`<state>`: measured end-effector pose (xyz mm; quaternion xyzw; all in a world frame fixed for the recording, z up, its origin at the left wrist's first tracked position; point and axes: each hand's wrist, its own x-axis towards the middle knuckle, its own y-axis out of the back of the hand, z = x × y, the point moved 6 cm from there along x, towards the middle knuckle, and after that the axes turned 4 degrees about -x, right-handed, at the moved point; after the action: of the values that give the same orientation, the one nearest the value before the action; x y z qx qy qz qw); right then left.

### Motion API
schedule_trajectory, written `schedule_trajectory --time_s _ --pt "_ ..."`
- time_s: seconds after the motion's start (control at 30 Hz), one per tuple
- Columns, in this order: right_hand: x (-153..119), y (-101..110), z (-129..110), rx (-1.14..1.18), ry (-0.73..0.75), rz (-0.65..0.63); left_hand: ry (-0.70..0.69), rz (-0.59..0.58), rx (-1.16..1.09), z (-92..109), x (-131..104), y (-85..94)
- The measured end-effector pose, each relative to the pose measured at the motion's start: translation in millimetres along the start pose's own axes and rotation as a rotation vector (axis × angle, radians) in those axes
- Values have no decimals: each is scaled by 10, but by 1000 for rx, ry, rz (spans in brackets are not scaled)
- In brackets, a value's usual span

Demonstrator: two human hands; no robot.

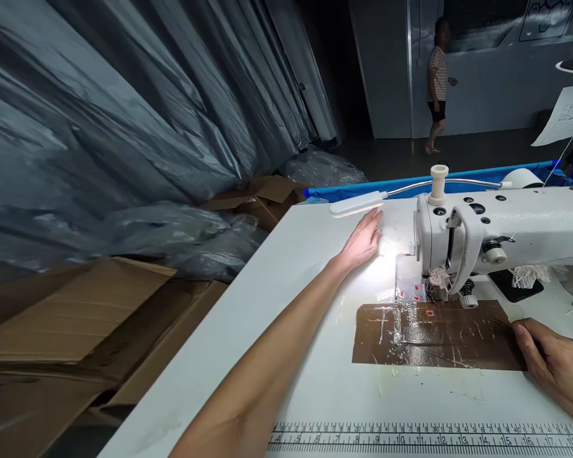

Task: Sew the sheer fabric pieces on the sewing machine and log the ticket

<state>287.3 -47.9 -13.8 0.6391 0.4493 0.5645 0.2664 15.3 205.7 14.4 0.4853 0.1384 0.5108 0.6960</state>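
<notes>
My left hand (363, 240) lies stretched out on the white sewing table (248, 356), fingers extended and holding nothing that I can see. It rests just below the white lamp head (356, 204), left of the sewing machine (520, 222). My right hand (556, 362) is closed at the right end of a brown taped sheet (439, 350). A thin dark tip seems to poke out from its fingers over the sheet, too small to name. Under the needle area the brown sheet lies flat, with shiny tape and small red marks on and near it.
A printed ruler strip (424, 437) runs along the table's near edge. Open cardboard boxes (76, 312) and clear plastic (210, 235) sit to the left, below a grey curtain (124, 95). Beyond the blue-edged frame (391, 184), a person (438, 83) stands near the far wall.
</notes>
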Motion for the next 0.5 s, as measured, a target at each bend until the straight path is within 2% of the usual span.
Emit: schedule_trajectory --time_s 0.1,0.27,0.5 --pt "11 66 -15 -132 2 29 1 27 67 10 -50 51" --pt "43 163 -77 -362 15 176 83 23 88 -93 -160 152" --pt "11 79 -25 -202 70 177 256 47 7 -389 -311 227"
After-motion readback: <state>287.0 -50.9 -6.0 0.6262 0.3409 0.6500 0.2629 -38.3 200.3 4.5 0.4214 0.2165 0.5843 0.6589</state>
